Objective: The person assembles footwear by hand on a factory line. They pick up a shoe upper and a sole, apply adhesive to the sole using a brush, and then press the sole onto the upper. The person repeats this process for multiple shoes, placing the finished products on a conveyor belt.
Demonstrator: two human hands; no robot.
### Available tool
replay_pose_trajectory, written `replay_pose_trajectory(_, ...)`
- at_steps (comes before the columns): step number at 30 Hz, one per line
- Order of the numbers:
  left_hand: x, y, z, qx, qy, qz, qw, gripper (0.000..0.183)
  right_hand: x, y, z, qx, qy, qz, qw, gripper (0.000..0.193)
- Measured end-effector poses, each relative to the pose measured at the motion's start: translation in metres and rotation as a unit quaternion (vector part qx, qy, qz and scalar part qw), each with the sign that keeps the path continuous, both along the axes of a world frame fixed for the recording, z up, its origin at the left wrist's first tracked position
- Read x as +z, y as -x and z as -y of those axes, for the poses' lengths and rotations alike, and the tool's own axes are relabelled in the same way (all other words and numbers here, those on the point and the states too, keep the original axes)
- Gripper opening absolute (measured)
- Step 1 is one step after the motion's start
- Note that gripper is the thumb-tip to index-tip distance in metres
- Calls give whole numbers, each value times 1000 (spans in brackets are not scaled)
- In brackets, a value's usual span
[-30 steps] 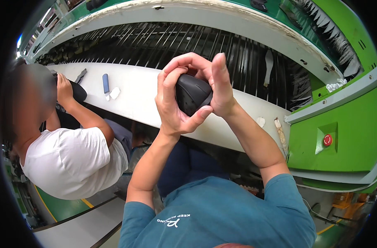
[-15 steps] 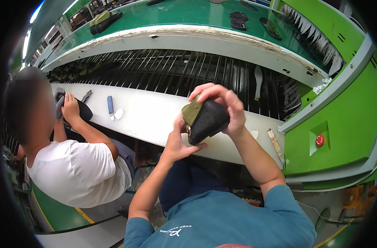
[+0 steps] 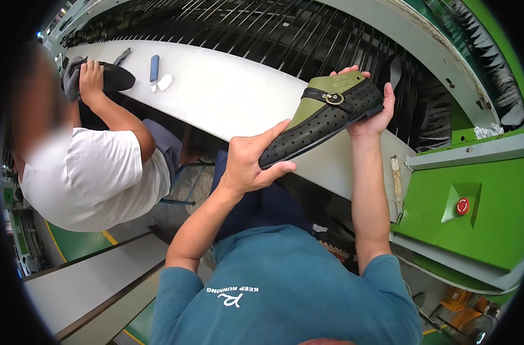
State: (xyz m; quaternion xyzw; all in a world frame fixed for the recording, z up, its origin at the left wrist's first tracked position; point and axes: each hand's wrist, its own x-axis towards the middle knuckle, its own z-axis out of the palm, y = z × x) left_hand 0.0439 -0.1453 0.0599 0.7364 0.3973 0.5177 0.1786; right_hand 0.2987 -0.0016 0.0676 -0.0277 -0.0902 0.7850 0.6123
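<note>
Between my two hands is a black perforated shoe point(image 3: 314, 133) with a buckled strap, side-on and tilted, its heel up to the right. A green shoe last point(image 3: 310, 107) fills it and rises above its opening. My left hand point(image 3: 251, 156) is closed around the toe, thumb below and fingers on top. At the heel end, my right hand point(image 3: 372, 118) grips from behind and beneath; part of its fingers is hidden by the last. The shoe is above the white work ledge point(image 3: 216, 86).
On my left a person in a white shirt point(image 3: 95, 178) holds a dark shoe point(image 3: 118, 77) and a grey cloth point(image 3: 72, 77). A blue-handled tool point(image 3: 154, 69) lies beside a white scrap point(image 3: 165, 82) on the ledge. Rods point(image 3: 227, 29) run behind. A green machine panel with a red button point(image 3: 463, 206) stands right.
The shoe has turned from end-on to side-on, showing its strap and buckle. My right hand has moved from over the shoe to the heel; my left now holds the toe. The view has shifted.
</note>
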Motion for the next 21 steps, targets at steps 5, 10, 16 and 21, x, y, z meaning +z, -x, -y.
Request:
replay_pose_trajectory(5, -16, -5, 2, 47, 46, -36, 997, 59, -42, -3, -9, -2, 42, 18, 999, 64)
replay_pose_trajectory(10, -22, -7, 1, 29, 81, -18, 996, 66, -62, -5, -10, 3, 92, 9, 996, 66)
replay_pose_trajectory(16, 12, -26, -8, 64, -25, 6, 998, 79, -65, -2, -3, 5, 134, 14, 991, 72)
replay_pose_trajectory(21, 37, -36, -27, 118, -148, 8, 982, 80, -61, 14, 2, 28, 131, 56, 989, 68)
